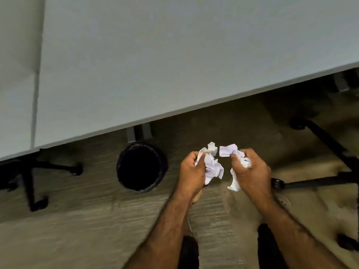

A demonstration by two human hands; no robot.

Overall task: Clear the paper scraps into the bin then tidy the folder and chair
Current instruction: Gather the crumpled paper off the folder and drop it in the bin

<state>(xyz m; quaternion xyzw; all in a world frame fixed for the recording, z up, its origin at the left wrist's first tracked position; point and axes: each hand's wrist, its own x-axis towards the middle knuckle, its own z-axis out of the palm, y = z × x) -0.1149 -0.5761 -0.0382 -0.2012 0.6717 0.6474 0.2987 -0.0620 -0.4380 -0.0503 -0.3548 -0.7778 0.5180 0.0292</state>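
Head view: both hands, left (191, 168) and right (250, 169), clench scraps (212, 167); bin (141, 167) sits left, nearer the left hand.

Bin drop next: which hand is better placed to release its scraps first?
Probably the left hand: its crumpled paper is nearer the black bin, which sits to its left. The right hand, with its own wad, is farther away.

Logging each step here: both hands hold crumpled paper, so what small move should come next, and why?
Probably carry both hands leftward until they are over the bin. The left hand and right hand each grip paper scraps, but both sit to the right of the bin's open mouth, above bare floor.
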